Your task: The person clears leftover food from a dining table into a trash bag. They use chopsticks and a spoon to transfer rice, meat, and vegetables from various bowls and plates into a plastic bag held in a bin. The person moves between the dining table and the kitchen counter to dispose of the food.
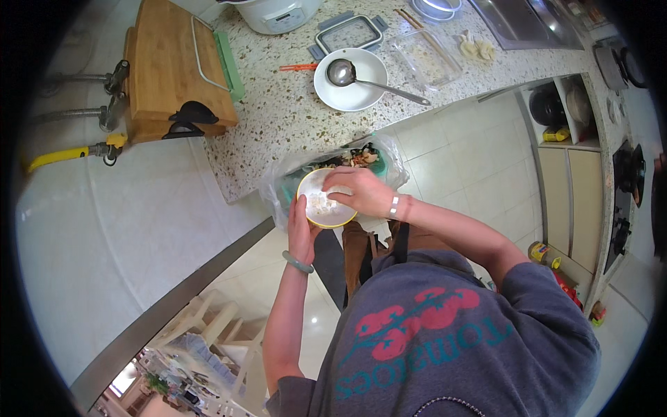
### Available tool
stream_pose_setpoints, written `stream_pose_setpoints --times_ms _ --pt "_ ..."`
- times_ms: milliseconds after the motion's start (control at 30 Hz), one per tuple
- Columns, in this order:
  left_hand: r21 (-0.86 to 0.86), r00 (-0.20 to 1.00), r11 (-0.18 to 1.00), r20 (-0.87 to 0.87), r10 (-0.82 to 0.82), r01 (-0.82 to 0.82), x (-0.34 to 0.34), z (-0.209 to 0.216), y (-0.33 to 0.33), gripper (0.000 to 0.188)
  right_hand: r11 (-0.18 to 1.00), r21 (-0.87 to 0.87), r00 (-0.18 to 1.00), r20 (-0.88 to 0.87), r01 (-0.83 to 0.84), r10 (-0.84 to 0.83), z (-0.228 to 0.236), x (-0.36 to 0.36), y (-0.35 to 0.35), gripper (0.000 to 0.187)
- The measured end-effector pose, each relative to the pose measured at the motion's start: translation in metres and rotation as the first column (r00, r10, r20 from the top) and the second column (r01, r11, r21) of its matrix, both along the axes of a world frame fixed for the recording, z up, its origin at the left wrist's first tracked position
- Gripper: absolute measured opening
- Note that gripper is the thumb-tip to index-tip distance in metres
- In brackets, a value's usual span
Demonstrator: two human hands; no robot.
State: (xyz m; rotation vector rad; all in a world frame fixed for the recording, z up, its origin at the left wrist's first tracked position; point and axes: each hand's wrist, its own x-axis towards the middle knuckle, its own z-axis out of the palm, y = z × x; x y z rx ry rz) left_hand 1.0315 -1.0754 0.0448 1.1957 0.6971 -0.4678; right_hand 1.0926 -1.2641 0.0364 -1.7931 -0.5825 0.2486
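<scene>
My left hand [300, 228] grips a white bowl with a yellow rim [312, 183] by its left side, thumb up along the rim. Small pale food bits [321, 204] lie inside it. My right hand [361, 190] reaches into the bowl from the right. Its fingers are curled down toward the bits, and whatever they pinch is hidden. Right under the bowl stands a green bin lined with a clear plastic bag [394, 161]. Dark and orange food scraps [358, 156] show in the bin beyond the bowl.
On the speckled counter [267, 104] sit a white bowl [340, 101] with a metal ladle [341, 71], red chopsticks [297, 67], a clear container [425, 59], a grey-rimmed lid [349, 35] and a crumpled cloth [477, 48]. Wooden boards [174, 62] stand left; a sink [524, 24] is far right.
</scene>
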Motion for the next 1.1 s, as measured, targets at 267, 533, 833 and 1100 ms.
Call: stream_pose_setpoints --times_ms 267,533,833,1100 --pt "0.176 0.999 0.984 0.05 -0.005 -0.003 0.005 -0.007 0.0 0.047 0.973 0.041 0.973 0.03 -0.229 0.228 -0.029 0.007 0.048 0.019" --pt "0.305 0.999 0.952 0.04 0.0 -0.013 0.02 -0.002 0.007 0.048 0.97 -0.096 0.946 0.219 -0.223 0.239 -0.03 0.018 0.025 0.013" --pt "0.481 0.984 0.875 0.123 -0.126 0.052 0.039 0.011 -0.006 0.042 0.879 -0.316 0.826 0.333 -0.356 0.454 -0.049 0.026 0.029 0.015" --pt "0.643 0.962 0.762 0.149 -0.228 0.081 0.041 -0.002 0.0 0.045 0.98 -0.162 0.874 0.454 -0.113 0.176 -0.042 0.036 0.034 0.017"
